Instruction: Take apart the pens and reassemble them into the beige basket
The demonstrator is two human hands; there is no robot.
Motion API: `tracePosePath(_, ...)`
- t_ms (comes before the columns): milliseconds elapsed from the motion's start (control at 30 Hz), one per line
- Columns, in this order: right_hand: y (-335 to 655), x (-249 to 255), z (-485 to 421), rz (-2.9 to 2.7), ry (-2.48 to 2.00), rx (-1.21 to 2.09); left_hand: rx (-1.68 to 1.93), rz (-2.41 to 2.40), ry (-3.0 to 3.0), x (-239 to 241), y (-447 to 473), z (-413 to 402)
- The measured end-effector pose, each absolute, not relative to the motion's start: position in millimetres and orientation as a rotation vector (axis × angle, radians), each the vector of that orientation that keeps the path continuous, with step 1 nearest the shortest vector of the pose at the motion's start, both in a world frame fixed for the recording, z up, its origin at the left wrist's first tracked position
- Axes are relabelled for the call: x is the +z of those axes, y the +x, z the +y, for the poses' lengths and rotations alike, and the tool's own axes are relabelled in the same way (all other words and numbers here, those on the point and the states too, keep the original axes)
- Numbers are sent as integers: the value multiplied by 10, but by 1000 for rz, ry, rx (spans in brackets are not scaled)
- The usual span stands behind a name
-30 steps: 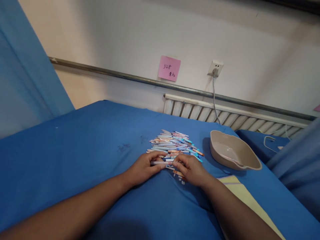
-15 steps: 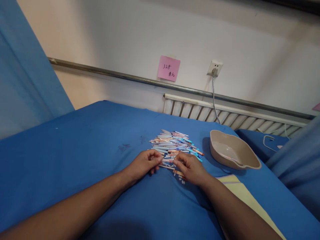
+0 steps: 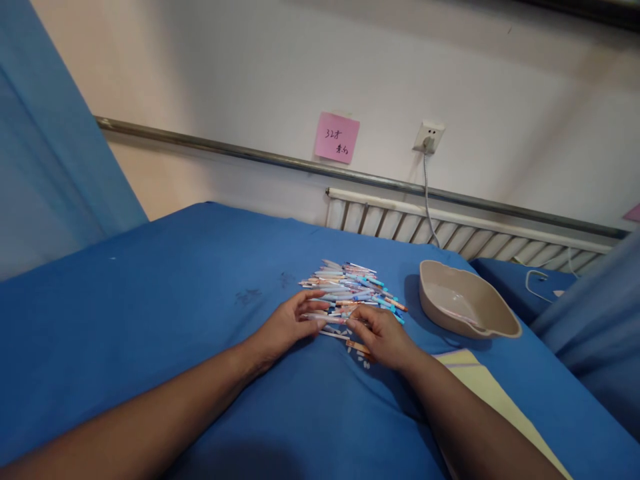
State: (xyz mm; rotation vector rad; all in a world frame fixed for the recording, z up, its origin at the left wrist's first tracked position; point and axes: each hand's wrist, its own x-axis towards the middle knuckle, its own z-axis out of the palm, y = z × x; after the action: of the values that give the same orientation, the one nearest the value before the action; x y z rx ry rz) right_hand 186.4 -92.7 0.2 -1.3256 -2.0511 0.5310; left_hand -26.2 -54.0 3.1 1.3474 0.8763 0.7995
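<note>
A pale pen with pinkish markings (image 3: 334,320) lies level between my hands, its right end pinched in the thumb and fingers of my right hand (image 3: 383,335). My left hand (image 3: 293,320) is at the pen's other end with its fingers spread; whether the thumb touches the pen I cannot tell. Just beyond both hands is a heap of pens (image 3: 340,287), mostly pale, with blue and orange ones on its right side. On the cloth below the held pen are a thin white stick (image 3: 334,335) and an orange pen part (image 3: 359,347), partly behind my right hand.
Blue cloth (image 3: 175,287) covers the bed-like surface. To the right stands a beige basin (image 3: 470,300) with a pen-like item inside. Yellow paper or cloth (image 3: 493,393) lies under my right forearm. A radiator (image 3: 385,217) and metal rail (image 3: 240,151) run along the wall.
My left hand has opened from a pinch, its fingers spreading off the pen's left end. My right hand keeps its grip in about the same place.
</note>
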Motion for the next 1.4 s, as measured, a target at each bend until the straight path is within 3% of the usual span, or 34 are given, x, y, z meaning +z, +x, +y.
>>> tracePosePath(133,1863,12,-926,-2086,-1312,499,652,963,1370,11,-268,-521)
tracePosePath(300,1853,-5,-930,-2028,-1284,536,770,907,1390,49,-272,-540)
tracePosePath(667,1764,-24,-876,-1486,-1018,1087,628,943,1424,131,-248,-573)
tracePosePath(1400,1730,38,-925,-1580,-1178,824,615,893,1972,155,-231,-665)
